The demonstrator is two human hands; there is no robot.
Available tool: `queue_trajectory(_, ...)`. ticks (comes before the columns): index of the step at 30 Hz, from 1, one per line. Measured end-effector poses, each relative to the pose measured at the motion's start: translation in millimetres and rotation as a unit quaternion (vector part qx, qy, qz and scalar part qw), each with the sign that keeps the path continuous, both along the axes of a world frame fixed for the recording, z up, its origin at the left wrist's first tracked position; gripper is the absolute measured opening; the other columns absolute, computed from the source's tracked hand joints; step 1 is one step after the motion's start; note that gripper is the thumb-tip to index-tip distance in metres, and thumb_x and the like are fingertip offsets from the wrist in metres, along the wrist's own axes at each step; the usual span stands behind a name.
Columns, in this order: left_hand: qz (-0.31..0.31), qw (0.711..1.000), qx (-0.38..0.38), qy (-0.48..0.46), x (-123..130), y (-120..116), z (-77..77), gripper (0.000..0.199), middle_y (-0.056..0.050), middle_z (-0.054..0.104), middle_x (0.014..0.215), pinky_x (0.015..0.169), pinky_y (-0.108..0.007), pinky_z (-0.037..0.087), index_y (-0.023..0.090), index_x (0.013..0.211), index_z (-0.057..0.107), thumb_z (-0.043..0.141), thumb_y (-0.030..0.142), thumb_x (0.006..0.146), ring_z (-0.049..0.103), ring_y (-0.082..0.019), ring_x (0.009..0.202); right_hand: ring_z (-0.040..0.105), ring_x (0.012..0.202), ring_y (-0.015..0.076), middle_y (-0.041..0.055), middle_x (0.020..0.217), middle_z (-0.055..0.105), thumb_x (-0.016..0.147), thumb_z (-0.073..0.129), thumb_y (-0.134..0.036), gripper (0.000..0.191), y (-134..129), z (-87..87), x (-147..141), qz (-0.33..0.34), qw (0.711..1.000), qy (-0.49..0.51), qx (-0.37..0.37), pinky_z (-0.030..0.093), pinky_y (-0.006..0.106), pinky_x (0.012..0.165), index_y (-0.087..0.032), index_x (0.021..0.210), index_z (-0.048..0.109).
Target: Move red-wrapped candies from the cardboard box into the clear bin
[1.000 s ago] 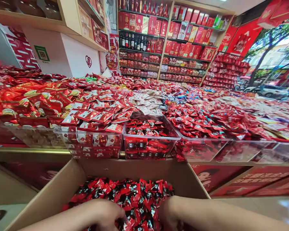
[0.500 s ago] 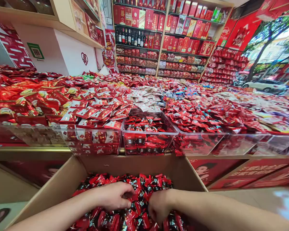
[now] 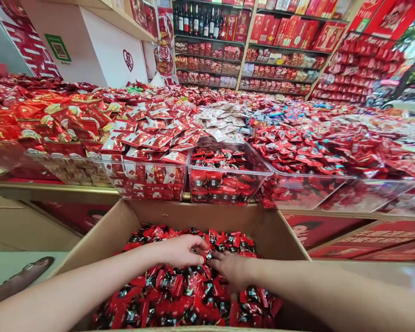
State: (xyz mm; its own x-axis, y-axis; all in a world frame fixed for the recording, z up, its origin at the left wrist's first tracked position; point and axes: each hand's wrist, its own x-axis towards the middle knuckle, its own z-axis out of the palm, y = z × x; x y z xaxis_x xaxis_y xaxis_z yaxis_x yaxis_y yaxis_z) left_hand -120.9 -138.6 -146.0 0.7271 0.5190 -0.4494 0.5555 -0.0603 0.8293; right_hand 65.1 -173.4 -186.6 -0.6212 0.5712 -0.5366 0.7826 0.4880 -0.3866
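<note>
A cardboard box (image 3: 100,240) holds a thick layer of red and black wrapped candies (image 3: 180,295). Over the middle of the pile is my left hand (image 3: 183,250), its fingers curled around a candy near the fingertips. My right hand (image 3: 230,267) lies on the candies just beside it, palm down with the fingers stretched toward the left hand; nothing is visible in its grasp. The fingertips of both hands nearly meet. Behind the box, a clear plastic bin (image 3: 230,171) contains the same kind of red and black candies.
Clear bins of red packets (image 3: 148,175) and red candies (image 3: 304,184) line the counter edge (image 3: 72,192). White packets (image 3: 223,120) lie behind. Shelves with bottles (image 3: 197,23) and red boxes stand at the back. A sandaled foot (image 3: 31,272) shows at lower left.
The view has tilted down and shifted left. My right hand has come out of the pile, its fingers now extended, and moved closer to my left hand.
</note>
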Motion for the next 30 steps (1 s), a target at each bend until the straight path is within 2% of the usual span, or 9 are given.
queue_trajectory(2,-0.019,1.000,0.014,0.012,-1.1,0.7,2.3,0.034,-0.001,0.059,0.089,0.068,-0.025,0.039,0.019,0.096,0.053,0.051,0.029,0.063,0.053,-0.016,0.080,0.042,0.098,0.0315,0.0168,0.114,0.040,0.047,0.063,-0.022,0.072,-5.2,-4.9,-4.2,0.025,0.998,-0.046,0.029,0.040,0.038,0.072,-0.014,0.115,0.038)
queue_trajectory(5,-0.037,0.998,0.044,0.034,-2.9,1.8,4.5,0.036,-0.001,0.059,0.090,0.068,-0.024,0.039,0.021,0.099,0.052,0.050,0.030,0.064,0.053,-0.016,0.080,0.051,0.084,0.0257,0.0139,0.094,0.054,0.054,0.056,-0.014,0.048,-0.5,-1.3,-6.0,0.005,0.997,-0.040,0.063,0.043,0.032,0.065,-0.012,0.101,0.048)
queue_trajectory(9,0.022,0.998,0.063,0.014,-5.2,4.8,7.5,0.055,-0.003,0.055,0.101,0.065,-0.023,0.040,0.021,0.111,0.042,0.057,0.030,0.059,0.052,-0.017,0.082,0.055,0.071,0.0179,0.0070,0.081,0.058,0.060,0.047,-0.010,0.027,18.4,17.5,-7.1,-0.098,0.986,0.112,0.073,0.042,0.025,0.057,-0.016,0.086,0.050)
queue_trajectory(11,0.039,0.998,0.040,-0.019,-4.7,6.2,10.6,0.059,-0.004,0.055,0.100,0.066,-0.023,0.040,0.020,0.111,0.041,0.060,0.030,0.056,0.052,-0.017,0.081,0.056,0.063,0.0131,0.0033,0.078,0.058,0.065,0.045,-0.013,0.021,27.3,30.0,-7.4,-0.188,0.951,0.244,0.027,0.042,0.023,0.054,-0.018,0.086,0.047)
queue_trajectory(14,0.047,0.996,-0.022,-0.073,-0.6,6.6,17.2,0.042,-0.003,0.059,0.088,0.064,-0.025,0.041,0.016,0.100,0.049,0.053,0.036,0.064,0.054,-0.017,0.078,0.054,0.051,0.0085,-0.0011,0.068,0.055,0.067,0.049,-0.022,0.017,34.5,48.4,-4.4,-0.301,0.865,0.387,-0.104,0.041,0.021,0.048,-0.017,0.082,0.044)
queue_trajectory(18,0.091,0.986,-0.056,-0.129,7.9,4.1,26.8,0.031,-0.002,0.058,0.079,0.059,-0.025,0.041,0.014,0.088,0.054,0.044,0.039,0.071,0.056,-0.016,0.071,0.050,0.045,0.0071,-0.0032,0.059,0.053,0.062,0.056,-0.029,0.022,33.9,66.3,4.0,-0.354,0.801,0.453,-0.165,0.040,0.021,0.046,-0.015,0.076,0.045)
queue_trajectory(22,0.136,0.974,-0.063,-0.172,13.8,1.1,33.5,0.027,-0.001,0.058,0.077,0.058,-0.023,0.041,0.014,0.087,0.054,0.048,0.034,0.070,0.056,-0.016,0.072,0.045,0.044,0.0044,-0.0030,0.056,0.052,0.062,0.058,-0.026,0.020,32.6,76.6,7.4,-0.377,0.778,0.483,-0.141,0.037,0.019,0.046,-0.013,0.072,0.048)
queue_trajectory(26,0.174,0.963,-0.084,-0.189,14.3,0.6,33.5,0.037,0.000,0.058,0.066,0.055,-0.023,0.040,0.015,0.100,0.043,0.053,0.030,0.068,0.057,-0.014,0.064,0.044,0.046,0.0044,-0.0027,0.059,0.052,0.063,0.058,-0.027,0.023,35.2,79.2,9.3,-0.400,0.757,0.502,-0.121,0.036,0.019,0.046,-0.013,0.077,0.048)
queue_trajectory(30,0.177,0.973,-0.011,-0.146,10.9,3.4,31.1,0.029,0.000,0.058,0.064,0.053,-0.023,0.039,0.015,0.094,0.043,0.050,0.028,0.069,0.054,-0.012,0.057,0.045,0.053,0.0057,-0.0033,0.066,0.051,0.063,0.059,-0.025,0.038,35.9,76.7,15.1,-0.325,0.795,0.499,-0.114,0.036,0.020,0.050,-0.018,0.097,0.043)
